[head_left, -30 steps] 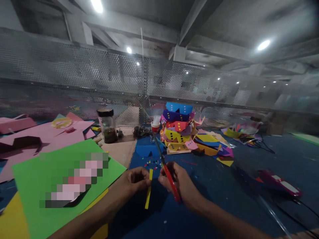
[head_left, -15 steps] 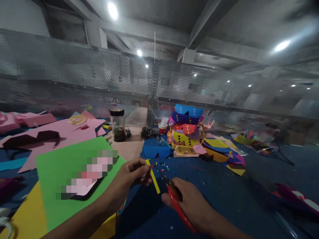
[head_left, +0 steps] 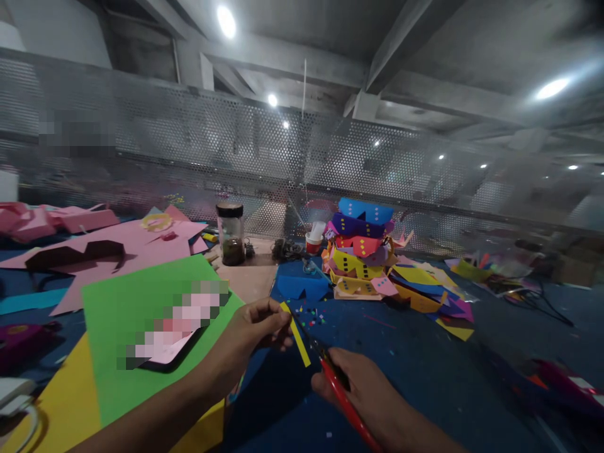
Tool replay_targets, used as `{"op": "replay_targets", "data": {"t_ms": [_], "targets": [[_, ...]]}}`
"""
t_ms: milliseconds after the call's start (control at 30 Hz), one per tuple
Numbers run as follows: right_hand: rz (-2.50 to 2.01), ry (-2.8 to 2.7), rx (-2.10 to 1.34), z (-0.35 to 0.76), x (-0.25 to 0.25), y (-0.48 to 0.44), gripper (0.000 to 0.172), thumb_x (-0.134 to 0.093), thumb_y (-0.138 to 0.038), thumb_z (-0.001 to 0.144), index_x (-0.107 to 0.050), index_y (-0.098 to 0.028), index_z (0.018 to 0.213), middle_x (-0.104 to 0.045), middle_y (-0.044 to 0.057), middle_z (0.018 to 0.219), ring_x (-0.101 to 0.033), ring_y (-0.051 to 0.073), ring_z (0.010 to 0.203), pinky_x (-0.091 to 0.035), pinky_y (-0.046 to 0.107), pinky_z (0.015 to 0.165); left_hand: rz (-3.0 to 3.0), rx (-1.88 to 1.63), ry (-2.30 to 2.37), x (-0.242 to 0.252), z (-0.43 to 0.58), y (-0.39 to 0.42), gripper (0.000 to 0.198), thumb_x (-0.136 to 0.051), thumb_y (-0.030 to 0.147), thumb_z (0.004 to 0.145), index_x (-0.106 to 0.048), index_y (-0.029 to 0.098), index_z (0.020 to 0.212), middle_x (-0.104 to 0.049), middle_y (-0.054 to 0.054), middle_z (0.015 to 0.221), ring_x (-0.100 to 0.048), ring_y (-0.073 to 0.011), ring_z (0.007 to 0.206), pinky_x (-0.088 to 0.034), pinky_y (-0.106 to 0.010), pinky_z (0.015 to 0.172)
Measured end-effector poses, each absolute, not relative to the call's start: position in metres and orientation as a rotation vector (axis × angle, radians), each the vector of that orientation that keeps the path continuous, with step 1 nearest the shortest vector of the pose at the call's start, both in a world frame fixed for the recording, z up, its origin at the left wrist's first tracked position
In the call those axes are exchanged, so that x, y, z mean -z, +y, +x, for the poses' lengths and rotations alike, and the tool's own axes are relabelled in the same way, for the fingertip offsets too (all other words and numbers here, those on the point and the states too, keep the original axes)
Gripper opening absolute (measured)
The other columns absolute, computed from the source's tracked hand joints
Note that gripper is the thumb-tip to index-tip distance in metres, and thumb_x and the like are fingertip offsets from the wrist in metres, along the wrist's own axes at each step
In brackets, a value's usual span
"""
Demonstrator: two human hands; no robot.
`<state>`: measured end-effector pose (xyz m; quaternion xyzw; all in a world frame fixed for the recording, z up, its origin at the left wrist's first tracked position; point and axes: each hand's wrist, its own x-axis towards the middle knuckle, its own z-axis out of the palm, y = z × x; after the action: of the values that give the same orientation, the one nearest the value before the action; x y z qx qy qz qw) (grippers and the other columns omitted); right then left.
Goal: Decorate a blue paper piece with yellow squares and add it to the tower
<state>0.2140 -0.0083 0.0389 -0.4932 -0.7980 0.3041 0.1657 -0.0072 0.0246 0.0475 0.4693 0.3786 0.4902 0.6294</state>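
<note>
Between the thumb and fingers of my left hand (head_left: 264, 324) is a narrow yellow paper strip (head_left: 301, 345), slanting down to the right. My right hand (head_left: 363, 384) is closed around red-handled scissors (head_left: 346, 402). The scissor blades point up and left, close beside the strip near my left fingertips; I cannot tell whether they touch it. Small coloured paper bits (head_left: 314, 314) lie scattered on the blue table (head_left: 406, 346) just beyond my hands. A blue cut-paper piece (head_left: 302, 287) lies farther back.
A stack of coloured paper shapes (head_left: 361, 251) stands at the back. To its left are a paper cup (head_left: 313, 242) and a dark-lidded jar (head_left: 230, 236). At left, a phone (head_left: 174, 355) rests on green paper (head_left: 123, 314), with pink paper (head_left: 151, 242) behind. Tangled cables (head_left: 542, 299) lie right.
The view has shifted slightly, so everything sits a little farther right. The scissor blades look more closed than before. Both hands keep their holds on the strip and scissors.
</note>
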Motion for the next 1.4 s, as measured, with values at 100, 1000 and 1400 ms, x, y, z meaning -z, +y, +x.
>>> {"op": "replay_targets", "data": {"t_ms": [100,1000,1400], "targets": [[-1.406,-2.276,-0.858,0.213,-0.0385,-0.0085,0.038,-0.051,-0.057,0.087,-0.051,-0.02,0.076,-0.059,0.0,0.075,-0.048,0.014,0.064,-0.028,0.024,0.054,1.06,-1.114,0.904,-0.0525,-0.0054,0.0222,0.026,-0.076,0.034,0.071,-0.058,0.016,0.068,-0.061,0.004,0.058,-0.061,-0.011,0.053,-0.044,-0.02,0.051],[-1.483,-2.293,-0.75,0.2108,-0.0391,-0.0093,0.044,-0.051,-0.062,0.085,-0.05,-0.02,0.072,-0.058,-0.002,0.07,-0.043,0.012,0.061,-0.023,0.023,0.052,1.074,-1.063,0.923,-0.0528,-0.0056,0.0206,0.027,-0.076,0.035,0.073,-0.058,0.014,0.07,-0.068,0.001,0.063,-0.064,-0.0115,0.055,-0.049,-0.021,0.052],[-1.505,-2.307,-0.688,0.2116,-0.0373,-0.0102,0.044,-0.05,-0.061,0.085,-0.051,-0.02,0.071,-0.06,-0.002,0.069,-0.044,0.012,0.059,-0.022,0.023,0.052,1.086,-1.059,0.912,-0.0526,-0.0062,0.0215,0.026,-0.075,0.034,0.074,-0.058,0.015,0.07,-0.068,0.001,0.063,-0.064,-0.011,0.054,-0.049,-0.021,0.053]]}}
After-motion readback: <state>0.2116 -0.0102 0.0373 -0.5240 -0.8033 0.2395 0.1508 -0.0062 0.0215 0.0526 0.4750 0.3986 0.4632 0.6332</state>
